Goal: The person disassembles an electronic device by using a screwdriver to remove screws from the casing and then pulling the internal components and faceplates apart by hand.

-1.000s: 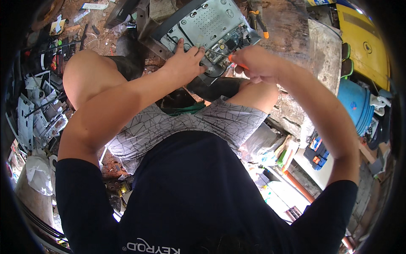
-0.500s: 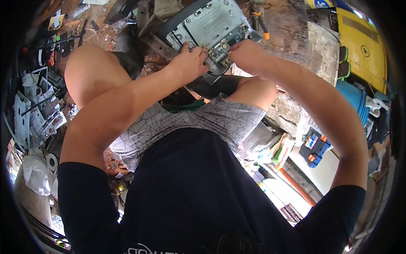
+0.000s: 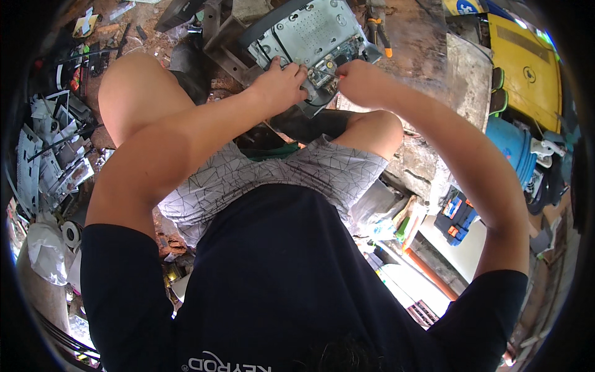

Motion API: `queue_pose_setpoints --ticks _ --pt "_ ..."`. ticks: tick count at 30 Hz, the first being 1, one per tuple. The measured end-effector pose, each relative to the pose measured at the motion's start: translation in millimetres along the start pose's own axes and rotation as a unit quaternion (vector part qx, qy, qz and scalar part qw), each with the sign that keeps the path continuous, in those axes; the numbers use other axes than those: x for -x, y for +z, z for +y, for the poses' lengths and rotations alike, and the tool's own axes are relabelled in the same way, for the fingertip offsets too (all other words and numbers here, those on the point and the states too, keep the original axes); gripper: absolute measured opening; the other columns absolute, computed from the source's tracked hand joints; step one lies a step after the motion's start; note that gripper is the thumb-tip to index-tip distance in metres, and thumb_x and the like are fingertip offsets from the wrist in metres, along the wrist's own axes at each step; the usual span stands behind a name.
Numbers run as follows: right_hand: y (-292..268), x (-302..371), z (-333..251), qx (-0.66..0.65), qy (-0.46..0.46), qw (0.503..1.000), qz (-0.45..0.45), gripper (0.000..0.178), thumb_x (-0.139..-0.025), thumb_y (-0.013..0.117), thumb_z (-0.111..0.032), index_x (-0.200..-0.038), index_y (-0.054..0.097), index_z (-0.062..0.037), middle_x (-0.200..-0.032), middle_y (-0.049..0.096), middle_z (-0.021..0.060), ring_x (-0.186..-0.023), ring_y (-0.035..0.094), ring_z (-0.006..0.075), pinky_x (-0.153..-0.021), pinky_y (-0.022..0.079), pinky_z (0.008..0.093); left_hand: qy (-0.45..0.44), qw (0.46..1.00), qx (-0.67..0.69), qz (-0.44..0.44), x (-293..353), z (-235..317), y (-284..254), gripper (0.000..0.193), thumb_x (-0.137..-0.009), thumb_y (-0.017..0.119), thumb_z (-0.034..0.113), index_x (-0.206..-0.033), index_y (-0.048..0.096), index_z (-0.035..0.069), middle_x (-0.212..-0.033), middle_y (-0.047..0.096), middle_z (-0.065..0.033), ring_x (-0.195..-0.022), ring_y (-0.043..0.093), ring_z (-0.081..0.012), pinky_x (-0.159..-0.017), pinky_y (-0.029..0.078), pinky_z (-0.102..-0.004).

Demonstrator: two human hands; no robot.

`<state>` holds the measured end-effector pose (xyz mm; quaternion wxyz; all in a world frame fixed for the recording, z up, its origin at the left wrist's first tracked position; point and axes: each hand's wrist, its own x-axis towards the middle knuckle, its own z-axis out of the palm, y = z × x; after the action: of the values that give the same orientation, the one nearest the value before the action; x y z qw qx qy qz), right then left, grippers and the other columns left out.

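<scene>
An opened electronic unit with a grey perforated metal chassis (image 3: pixel 310 31) and a dark casing lies tilted in front of me. On its near right side a small circuit board (image 3: pixel 334 59) is exposed. My left hand (image 3: pixel 282 85) rests on the near edge of the chassis, its fingers spread and touching the metal and a black cable. Closed at the board's right side is my right hand (image 3: pixel 361 82). A thin dark shaft, like a screwdriver's, runs from its fingertips toward the board; the rest of that tool is hidden in the fist.
Orange-handled pliers (image 3: pixel 380 38) lie right of the unit. A metal frame (image 3: pixel 224 46) stands at its left. Scrap metal parts (image 3: pixel 52 155) are heaped far left. At the right are a yellow case (image 3: pixel 527 68), a blue bucket (image 3: pixel 509 146) and a blue toolbox (image 3: pixel 455 217).
Both hands keep almost the same places at the unit. The right hand has turned slightly, with its knuckles a little higher. The whole view has shifted a little.
</scene>
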<state>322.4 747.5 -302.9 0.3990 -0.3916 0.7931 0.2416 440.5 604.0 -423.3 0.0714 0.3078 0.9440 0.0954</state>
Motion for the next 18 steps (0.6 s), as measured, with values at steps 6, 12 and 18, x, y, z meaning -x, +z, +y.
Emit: queue_pose_setpoints --ticks 6,12,18 --pt "-1 -17 6 -0.054 0.030 0.998 -0.004 0.030 -0.082 0.055 -0.013 -0.105 0.073 -0.0024 -0.095 0.072 0.0216 -0.083 0.071 0.0334 -0.073 0.056 0.0412 -0.009 1.000 0.001 -0.025 -4 1 2 0.033 -0.093 0.057 0.020 -0.125 0.061 0.021 -0.149 0.044 -0.0181 -0.127 0.050 -0.0320 -0.104 0.044 -0.0591" --pt "-30 -6 -17 0.022 0.018 0.999 -0.030 0.039 -0.083 0.052 -0.013 -0.114 0.073 -0.0071 -0.108 0.071 0.0225 -0.101 0.068 0.0356 -0.090 0.053 0.0400 0.002 1.000 0.009 -0.015 -2 1 3 0.030 -0.092 0.056 0.022 -0.122 0.062 0.019 -0.148 0.045 -0.0188 -0.128 0.049 -0.0323 -0.103 0.045 -0.0591" --pt "-15 -4 -13 -0.020 0.007 0.999 0.049 0.017 -0.078 0.063 -0.011 -0.083 0.075 -0.0006 -0.096 0.071 0.0213 -0.094 0.070 0.0350 -0.081 0.057 0.0419 -0.007 1.000 0.009 -0.015 -4 3 4 0.030 -0.093 0.055 0.022 -0.121 0.063 0.020 -0.148 0.045 -0.0187 -0.127 0.050 -0.0318 -0.103 0.044 -0.0589"
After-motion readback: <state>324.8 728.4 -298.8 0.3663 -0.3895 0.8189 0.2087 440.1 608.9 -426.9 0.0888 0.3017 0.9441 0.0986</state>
